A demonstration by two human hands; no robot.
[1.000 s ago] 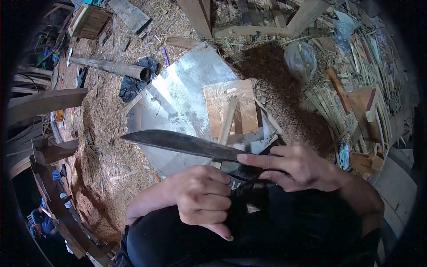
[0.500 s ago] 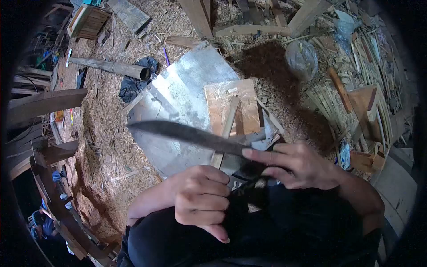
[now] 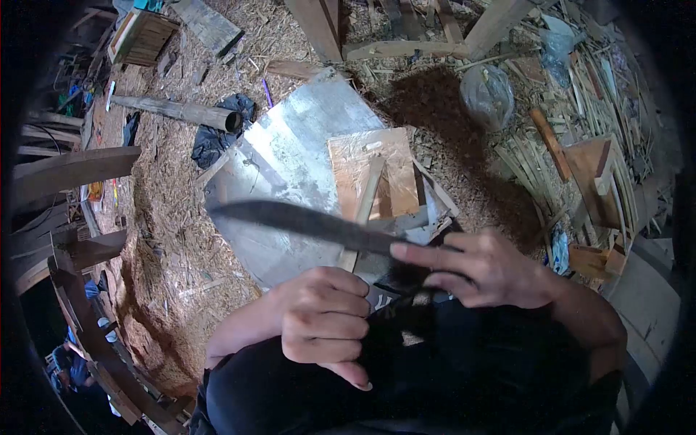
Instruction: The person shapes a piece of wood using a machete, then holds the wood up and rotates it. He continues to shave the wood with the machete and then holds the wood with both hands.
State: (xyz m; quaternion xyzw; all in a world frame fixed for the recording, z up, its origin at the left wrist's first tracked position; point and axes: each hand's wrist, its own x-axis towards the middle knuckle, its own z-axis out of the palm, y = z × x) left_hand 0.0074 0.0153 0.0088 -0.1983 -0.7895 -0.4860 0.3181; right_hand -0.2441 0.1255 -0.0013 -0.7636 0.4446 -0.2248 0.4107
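My right hand [image 3: 478,268] is closed round the handle end of a machete [image 3: 304,220], its index finger stretched along the blade's base. The dark blade points left, slightly blurred, and crosses over a narrow wooden strip [image 3: 371,190]. My left hand [image 3: 325,322] is a fist at the strip's near end, wrapped round it, thumb pointing down; the part inside the fist is hidden. The strip's far end lies over a square wooden board [image 3: 348,156], which rests on a grey metal-looking sheet [image 3: 304,116].
Wood shavings [image 3: 196,239] cover the floor. A round wooden pole [image 3: 174,109] and a black plastic bag [image 3: 210,148] lie on the left. On the right are a clear plastic bag [image 3: 487,94] and several thin wooden strips [image 3: 525,170]. A person [image 3: 71,366] is at the lower left.
The whole view has shifted slightly, so the floor things appear a little further left. The machete stays across the strip, and both hands keep their grip.
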